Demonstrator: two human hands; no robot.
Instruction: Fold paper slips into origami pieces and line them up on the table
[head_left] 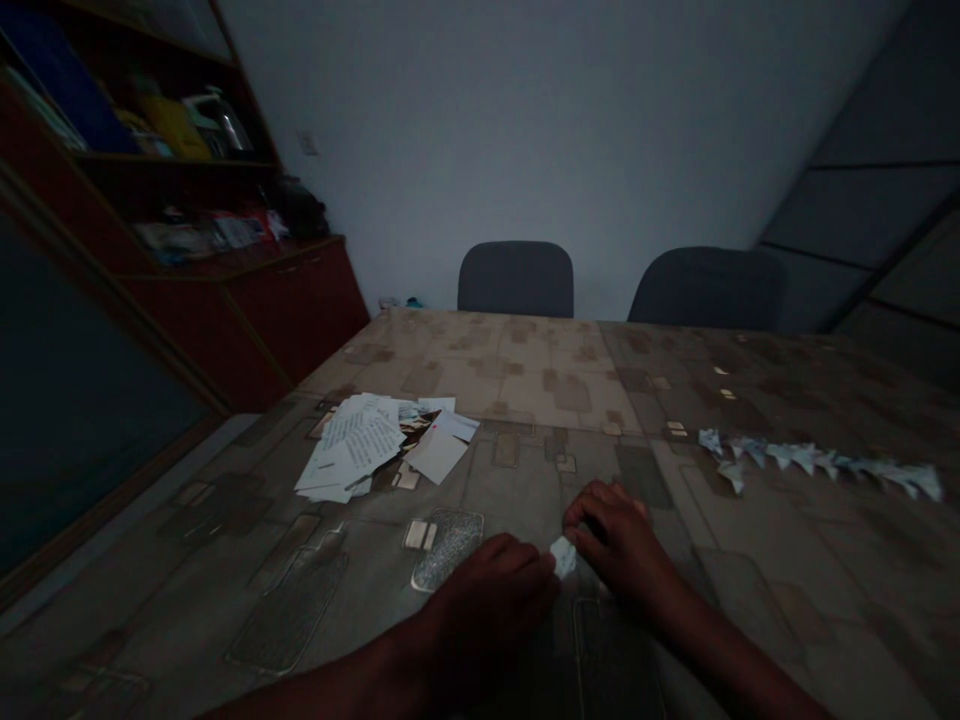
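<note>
A small folded piece of pale paper (564, 558) is held just above the patterned tabletop, between my two hands. My left hand (499, 590) is closed, its thumb and fingers pinching the paper's left side. On the other side, my right hand (611, 530) is curled with thumb and index finger at the paper's upper right edge. Fingers cover part of the paper, and the dim light hides its exact shape. Off to the right lies a row of folded paper pieces (795, 457) with pointed tips, several of them side by side.
At the left on the table (525, 350) is a loose pile of printed paper sheets (352, 445), with plain slips (437, 452) beside it. Two grey chairs (515, 278) stand at the far edge. A red-brown cabinet (296, 300) with filled shelves is at the left.
</note>
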